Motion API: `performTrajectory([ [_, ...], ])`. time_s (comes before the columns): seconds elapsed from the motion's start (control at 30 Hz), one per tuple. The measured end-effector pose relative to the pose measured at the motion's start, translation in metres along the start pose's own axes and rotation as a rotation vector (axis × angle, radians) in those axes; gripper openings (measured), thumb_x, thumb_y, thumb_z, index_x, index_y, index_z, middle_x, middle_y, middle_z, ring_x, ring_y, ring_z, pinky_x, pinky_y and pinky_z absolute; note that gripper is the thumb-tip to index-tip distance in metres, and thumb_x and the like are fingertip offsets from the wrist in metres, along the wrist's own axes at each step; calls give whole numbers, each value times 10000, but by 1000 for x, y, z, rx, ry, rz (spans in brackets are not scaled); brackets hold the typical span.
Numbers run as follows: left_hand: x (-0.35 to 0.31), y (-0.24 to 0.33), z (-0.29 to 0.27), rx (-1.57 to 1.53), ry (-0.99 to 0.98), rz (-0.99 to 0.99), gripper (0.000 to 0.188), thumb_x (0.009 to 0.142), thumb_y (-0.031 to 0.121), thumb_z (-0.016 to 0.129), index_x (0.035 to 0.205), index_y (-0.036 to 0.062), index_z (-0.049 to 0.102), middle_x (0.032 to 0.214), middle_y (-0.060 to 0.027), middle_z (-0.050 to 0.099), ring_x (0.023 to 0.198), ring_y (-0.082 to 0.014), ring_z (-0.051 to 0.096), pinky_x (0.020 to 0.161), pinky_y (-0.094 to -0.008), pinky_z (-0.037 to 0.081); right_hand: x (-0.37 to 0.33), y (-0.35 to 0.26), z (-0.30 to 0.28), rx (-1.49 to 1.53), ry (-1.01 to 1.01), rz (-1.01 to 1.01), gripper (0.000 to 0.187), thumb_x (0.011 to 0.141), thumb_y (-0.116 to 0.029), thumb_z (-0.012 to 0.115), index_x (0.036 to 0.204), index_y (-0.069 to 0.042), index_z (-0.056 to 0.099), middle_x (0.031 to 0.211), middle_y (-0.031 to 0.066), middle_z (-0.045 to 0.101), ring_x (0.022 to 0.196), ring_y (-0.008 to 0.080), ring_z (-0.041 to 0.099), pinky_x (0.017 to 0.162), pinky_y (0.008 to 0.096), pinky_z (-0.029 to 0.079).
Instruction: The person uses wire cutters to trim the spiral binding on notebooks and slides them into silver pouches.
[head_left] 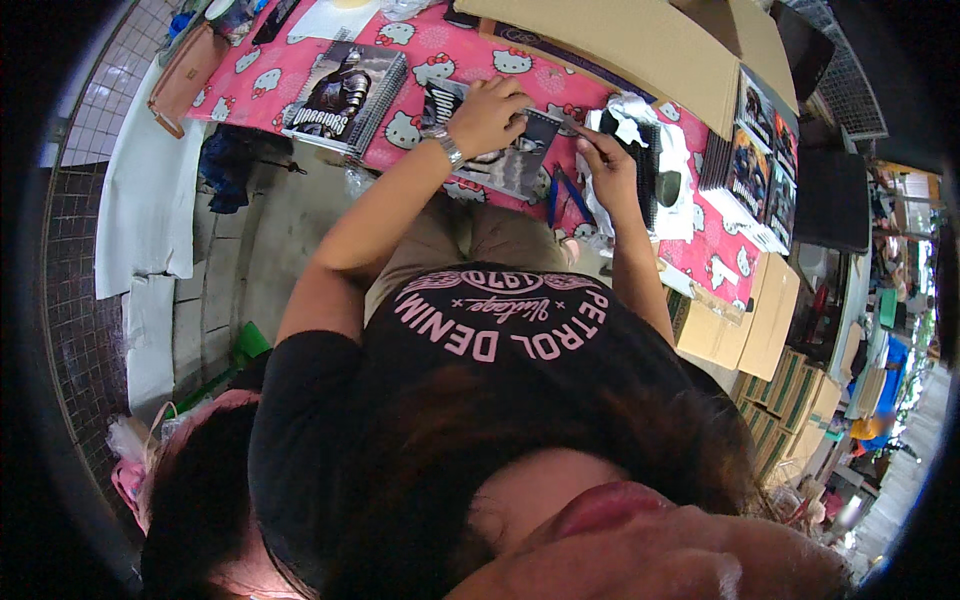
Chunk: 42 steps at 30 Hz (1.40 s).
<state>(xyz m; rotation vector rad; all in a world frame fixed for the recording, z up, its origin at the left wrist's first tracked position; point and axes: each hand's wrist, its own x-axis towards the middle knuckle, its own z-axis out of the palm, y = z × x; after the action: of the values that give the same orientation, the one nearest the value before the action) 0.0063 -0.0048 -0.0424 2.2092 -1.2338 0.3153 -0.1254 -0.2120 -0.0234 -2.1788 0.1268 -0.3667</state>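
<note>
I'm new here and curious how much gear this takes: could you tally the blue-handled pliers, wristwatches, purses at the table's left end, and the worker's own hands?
Pliers: 1
Wristwatch: 1
Purse: 1
Hands, left hand plus right hand: 2
Total: 5

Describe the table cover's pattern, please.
The table cover is pink with white cat faces (head view).

Left hand (490, 118)'s resting on a dark printed cover (520, 168), right hand (609, 166)'s pinching some small dark thing (571, 124), blue-handled pliers (567, 192) lying nearby.
</note>
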Motion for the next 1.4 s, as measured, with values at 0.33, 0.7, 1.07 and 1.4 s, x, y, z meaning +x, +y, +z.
performTrajectory([
  [0.33,-34,30,-25,65,88,45,284,825,391,654,929,126,656,950,-6,643,926,-186,546,837,-384,325,-11,-23,5,51,-19,-230,232,787,-14,679,1018,-38,678,926,109,613,813,230,609,742,297,478],
  [0.7,-49,45,-35,65,119,3,272,797,383,681,886,127,655,854,4,654,840,-176,574,830,-385,335,-32,-28,19,23,14,-228,343,727,74,679,1040,-67,681,851,98,531,741,214,574,681,296,469],
  [1.07,-48,44,-31,78,164,9,276,821,412,642,860,140,666,818,4,648,844,-168,579,836,-381,329,-38,-28,27,-106,135,-334,321,749,63,659,1027,-91,703,819,73,487,642,181,488,572,292,427],
  [1.4,-44,64,-19,177,29,116,270,866,281,594,1094,138,583,996,-25,639,991,-200,550,904,-418,341,-31,-38,9,-13,-144,-199,344,866,-100,648,1205,-72,596,774,106,578,646,218,560,608,315,455],
])
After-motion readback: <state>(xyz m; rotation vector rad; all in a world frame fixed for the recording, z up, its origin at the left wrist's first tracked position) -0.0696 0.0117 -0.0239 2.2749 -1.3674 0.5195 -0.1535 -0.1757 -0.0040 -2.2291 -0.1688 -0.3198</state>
